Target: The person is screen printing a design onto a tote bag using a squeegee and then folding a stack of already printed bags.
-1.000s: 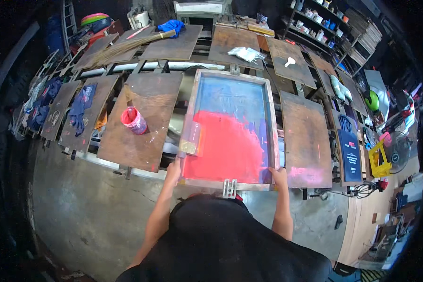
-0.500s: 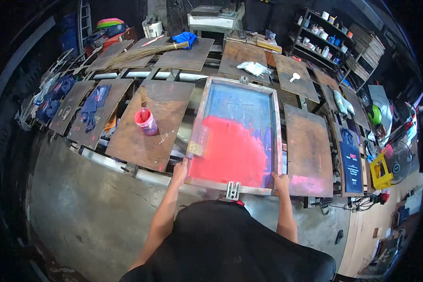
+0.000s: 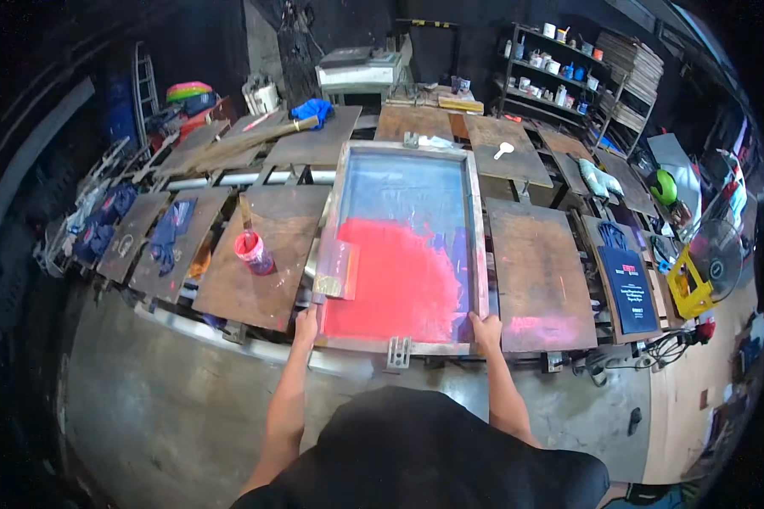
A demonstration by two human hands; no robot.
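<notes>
A wooden screen-printing frame (image 3: 478, 246) is held in front of me by its near end. Red ink (image 3: 390, 284) covers the lower part of its mesh, and the upper part shows blue. My left hand (image 3: 306, 325) grips the left rail near the close corner. Opposite it, my right hand (image 3: 485, 331) is closed on the right rail, thumb on top. A squeegee (image 3: 334, 276) rests along the left rail inside the frame, just beyond my left hand. A metal clamp plate (image 3: 398, 353) sits at the middle of the near edge. What lies beneath the frame is hidden.
A red-smeared ink tub (image 3: 255, 254) with a stick in it stands on the board (image 3: 272, 212) at left. Another board (image 3: 542, 271) lies to the right, then a dark printed shirt (image 3: 626, 288). A yellow crate (image 3: 688, 288) and a fan (image 3: 717, 263) stand at far right.
The frame has shifted a little left and away against the boards, now covering most of the white cloth behind it. Both hands keep their hold. My view has turned slightly.
</notes>
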